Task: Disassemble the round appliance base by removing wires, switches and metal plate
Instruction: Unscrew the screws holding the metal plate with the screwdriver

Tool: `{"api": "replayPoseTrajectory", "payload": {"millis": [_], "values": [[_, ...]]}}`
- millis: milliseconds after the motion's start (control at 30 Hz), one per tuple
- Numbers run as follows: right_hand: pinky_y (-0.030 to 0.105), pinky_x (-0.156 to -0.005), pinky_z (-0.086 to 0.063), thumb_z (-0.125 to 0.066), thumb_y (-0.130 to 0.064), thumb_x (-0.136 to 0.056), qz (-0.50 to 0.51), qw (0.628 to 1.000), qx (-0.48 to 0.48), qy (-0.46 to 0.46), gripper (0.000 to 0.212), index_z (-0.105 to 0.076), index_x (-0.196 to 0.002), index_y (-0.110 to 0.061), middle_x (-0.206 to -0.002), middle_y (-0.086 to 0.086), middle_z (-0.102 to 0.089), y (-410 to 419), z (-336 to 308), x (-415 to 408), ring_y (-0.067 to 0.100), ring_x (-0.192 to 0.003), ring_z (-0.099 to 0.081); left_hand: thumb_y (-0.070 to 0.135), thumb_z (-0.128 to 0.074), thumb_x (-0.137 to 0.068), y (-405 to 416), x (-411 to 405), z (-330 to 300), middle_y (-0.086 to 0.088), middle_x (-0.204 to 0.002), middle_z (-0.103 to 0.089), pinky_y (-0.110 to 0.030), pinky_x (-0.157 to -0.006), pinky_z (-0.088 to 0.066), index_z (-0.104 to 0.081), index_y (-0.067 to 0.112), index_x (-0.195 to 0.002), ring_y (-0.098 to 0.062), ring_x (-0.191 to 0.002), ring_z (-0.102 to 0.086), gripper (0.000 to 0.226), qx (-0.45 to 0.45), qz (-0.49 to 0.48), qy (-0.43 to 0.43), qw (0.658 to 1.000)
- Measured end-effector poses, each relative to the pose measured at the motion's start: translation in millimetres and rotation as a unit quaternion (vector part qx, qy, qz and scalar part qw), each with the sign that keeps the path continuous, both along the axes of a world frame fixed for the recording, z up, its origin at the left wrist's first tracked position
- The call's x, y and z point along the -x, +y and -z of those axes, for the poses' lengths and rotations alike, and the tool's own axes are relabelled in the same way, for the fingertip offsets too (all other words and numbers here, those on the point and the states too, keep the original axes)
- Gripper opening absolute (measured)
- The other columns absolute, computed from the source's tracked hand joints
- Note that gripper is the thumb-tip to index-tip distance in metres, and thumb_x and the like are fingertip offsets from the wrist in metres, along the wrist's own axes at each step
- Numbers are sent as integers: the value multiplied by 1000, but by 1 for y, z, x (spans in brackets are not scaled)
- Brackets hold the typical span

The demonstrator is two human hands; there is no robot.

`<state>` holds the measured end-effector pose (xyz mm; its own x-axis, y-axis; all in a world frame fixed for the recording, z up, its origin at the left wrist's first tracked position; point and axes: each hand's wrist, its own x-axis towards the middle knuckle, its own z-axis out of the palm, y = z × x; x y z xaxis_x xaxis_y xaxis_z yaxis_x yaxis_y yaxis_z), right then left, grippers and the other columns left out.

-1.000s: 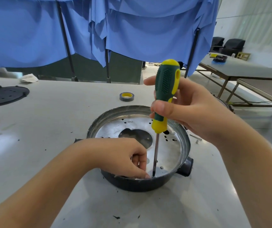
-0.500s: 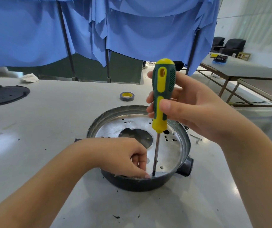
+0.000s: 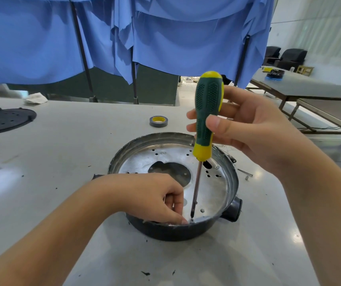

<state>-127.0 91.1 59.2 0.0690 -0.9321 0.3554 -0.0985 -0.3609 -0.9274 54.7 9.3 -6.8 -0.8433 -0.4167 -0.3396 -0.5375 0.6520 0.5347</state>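
Right hand [image 3: 254,133] pinches screwdriver [image 3: 206,112] handle, tip on a rim screw. Left hand [image 3: 155,199], fingers curled, steadies appliance base [image 3: 186,232] mid-table. Loose screws [image 3: 246,174] already out; metal plate [image 3: 213,190] still seated, no wires or switches visible.

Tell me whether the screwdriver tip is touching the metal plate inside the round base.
Touching. The head view shows the screwdriver held upright in the right hand, its tip planted on the metal plate at the near rim, beside the left hand fingers.

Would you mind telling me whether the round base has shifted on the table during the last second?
No. The round base keeps its place relative to the tape roll.
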Motion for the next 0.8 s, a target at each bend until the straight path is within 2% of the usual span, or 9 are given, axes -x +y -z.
{"api": "replayPoseTrajectory", "payload": {"millis": [233, 333, 433, 500, 567, 667, 733, 800], "values": [[29, -71, -58, -71, -17, -71, 35, 997, 27, -57, 43, -60, -113, -14, -98, 6, -75, 2, -6, 0, 27, -90, -73, 50, -69, -82, 0, -1, -1, 20, -65, -59, -7, -52, -41, -64, 31, -83, 5, -56, -52, 19, -6, -1, 1, 1000], [29, -71, -58, -72, -17, -70, 58, 995, 42, -65, 43, -60, -111, -14, -98, 6, -75, 3, -7, -1, 26, -89, -73, 54, -70, -80, -2, -4, -8, 26, -70, -61, -8, -58, -44, -63, 36, -83, 7, -62, -55, 20, -15, 5, 24, 1000], [29, -72, -58, -73, -12, -72, 80, 994, 47, -50, 39, -61, -108, -15, -97, 5, -75, 3, -7, -3, 26, -89, -73, 49, -73, -80, -7, -9, -16, 21, -90, -69, -18, -74, -53, -62, 40, -98, 2, -81, -65, 23, -73, 0, 86, 994], [30, -72, -58, -73, -10, -72, 91, 994, 45, -45, 37, -62, -107, -16, -98, 7, -75, 1, -5, -4, 27, -88, -73, 42, -75, -80, -8, -10, -20, 15, -103, -71, -23, -85, -54, -60, 37, -112, -4, -97, -67, 36, -134, -12, 155, 979], [31, -72, -59, -75, -12, -70, 108, 992, 44, -47, 38, -63, -106, -16, -99, 8, -74, 0, -3, -6, 27, -87, -73, 43, -73, -77, -7, -8, -22, 7, -109, -72, -29, -91, -54, -60, 31, -118, -13, -104, -68, 44, -175, -28, 231, 957], [32, -71, -59, -82, -17, -64, 137, 987, 51, -60, 45, -62, -104, -13, -97, 7, -73, -3, 0, -10, 27, -85, -73, 56, -67, -80, 0, 1, -24, 8, -102, -74, -23, -81, -56, -60, 29, -115, -11, -94, -71, 45, -179, -65, 305, 933], [32, -71, -59, -80, -20, -60, 157, 985, 50, -55, 48, -60, -103, -13, -94, 5, -74, -5, 4, -13, 26, -83, -74, 59, -59, -78, 5, 7, -22, 9, -89, -74, -16, -68, -54, -60, 25, -111, -5, -75, -70, 48, -167, -90, 346, 919], [32, -71, -60, -79, -23, -59, 166, 985, 45, -28, 50, -59, -104, -13, -93, 2, -74, -7, 7, -16, 24, -82, -74, 54, -54, -76, 7, 11, -19, 8, -70, -68, -12, -55, -47, -61, 15, -109, -2, -56, -58, 51, -149, -120, 389, 901]]}}
